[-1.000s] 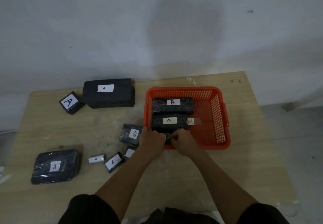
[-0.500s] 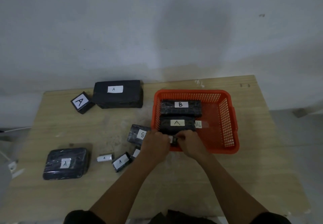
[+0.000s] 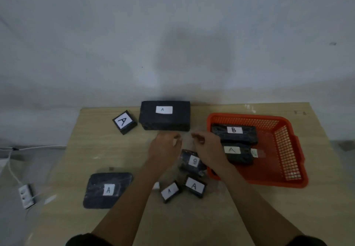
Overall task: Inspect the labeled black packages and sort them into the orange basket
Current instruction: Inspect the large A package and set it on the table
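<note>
Both hands are held loosely curled and empty above the surface, left hand (image 3: 165,147) and right hand (image 3: 208,147), beside the orange basket (image 3: 288,149) near the right edge.

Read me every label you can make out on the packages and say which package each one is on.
"A": large box at the back.
"A": small square package beside it.
"A": flat package at front left.
"A": two small packages near the forearms.
"B": rear package in the orange basket.
"A": front package in the basket.
Unclear, maybe "8" or "B": package under the right hand.
Paper slip in the basket: unreadable.
</note>
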